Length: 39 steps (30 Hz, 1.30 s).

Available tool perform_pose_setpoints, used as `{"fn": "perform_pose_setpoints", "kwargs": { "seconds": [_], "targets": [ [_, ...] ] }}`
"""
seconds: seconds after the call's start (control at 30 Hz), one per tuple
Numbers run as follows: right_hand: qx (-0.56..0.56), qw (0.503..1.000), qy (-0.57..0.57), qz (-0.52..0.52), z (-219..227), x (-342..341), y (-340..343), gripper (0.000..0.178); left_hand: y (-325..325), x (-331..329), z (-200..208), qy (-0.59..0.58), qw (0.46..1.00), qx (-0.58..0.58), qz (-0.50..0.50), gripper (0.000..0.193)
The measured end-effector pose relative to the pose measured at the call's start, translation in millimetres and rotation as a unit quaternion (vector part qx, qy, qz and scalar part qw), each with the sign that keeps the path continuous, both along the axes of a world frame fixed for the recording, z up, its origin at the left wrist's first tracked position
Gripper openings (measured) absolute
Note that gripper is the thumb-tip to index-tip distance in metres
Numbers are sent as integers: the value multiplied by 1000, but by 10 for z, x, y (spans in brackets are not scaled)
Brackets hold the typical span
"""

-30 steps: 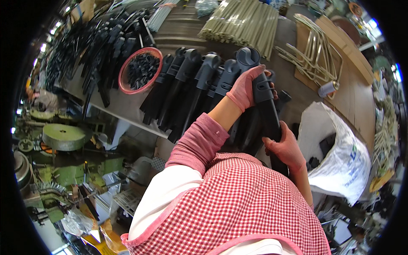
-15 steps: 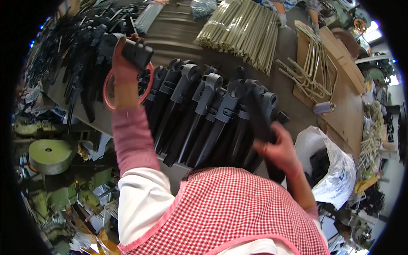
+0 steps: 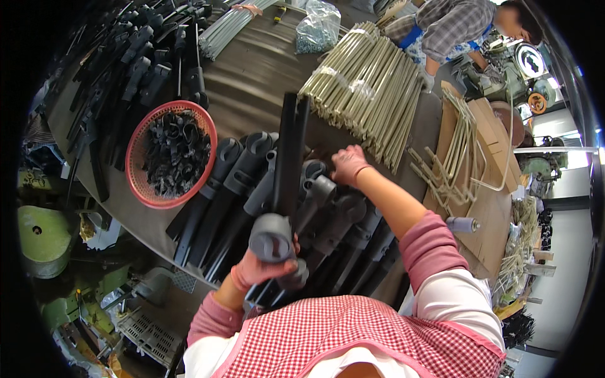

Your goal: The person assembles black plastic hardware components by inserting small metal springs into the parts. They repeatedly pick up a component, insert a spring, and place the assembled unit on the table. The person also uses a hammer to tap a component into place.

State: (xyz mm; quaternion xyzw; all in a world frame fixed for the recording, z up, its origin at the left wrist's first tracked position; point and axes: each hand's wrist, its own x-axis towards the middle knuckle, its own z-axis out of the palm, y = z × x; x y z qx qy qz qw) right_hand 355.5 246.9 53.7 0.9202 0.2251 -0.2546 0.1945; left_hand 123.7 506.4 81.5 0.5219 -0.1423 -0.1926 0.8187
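My left hand (image 3: 259,269), in a pink glove, grips a long black tubular part (image 3: 285,170) by its round socket end; the part points away from me over the bench. My right hand (image 3: 348,165), also gloved, reaches forward and rests on the far ends of a row of similar black tubular parts (image 3: 236,189) lying side by side on the metal bench (image 3: 252,75). Whether it grips one of them I cannot tell. A red round basket (image 3: 140,183) of small black fittings stands left of the row.
Bundles of pale olive rods (image 3: 365,82) lie at the back, bent rods (image 3: 463,151) on cardboard to the right. More black parts (image 3: 126,69) pile at the far left. A clear bag of small pieces (image 3: 318,28) sits behind. Another person (image 3: 460,31) works at the far right.
My left hand came back from the red basket and now holds a long black part upright before me. My right hand let go of the part it held and reached forward onto the row.
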Motion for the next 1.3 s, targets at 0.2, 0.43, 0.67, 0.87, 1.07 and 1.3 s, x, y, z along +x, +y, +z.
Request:
{"fn": "perform_pose_setpoints", "kwargs": {
  "seconds": [0.2, 0.43, 0.67, 0.87, 1.07, 1.3],
  "targets": [
    [22, 992, -18, -123, -624, 159, -31, 46, -126, -223, -248, -165, 958, 235, 16, 45],
    [771, 553, -143, -283, 1096, 412, -384, 22, -212, -257, 305, -370, 863, 344, 5, 37],
    [744, 498, -222, -386, 2306, -2674, -2348, 36, -777, -1207, 588, -397, 830, 383, -80, 48],
    [714, 340, -191, -581, 917, -5486, -2317, 16, -1454, -2217, 377, -434, 724, 510, -165, 54],
    [639, 322, -13, -698, 444, -6398, -2258, 26, -1901, -3390, -344, -262, 667, 635, -288, 52],
    [759, 367, -86, -531, 404, -6267, -2267, 40, -1985, -4110, -674, -196, 685, 665, -223, 51]
  ]
}}
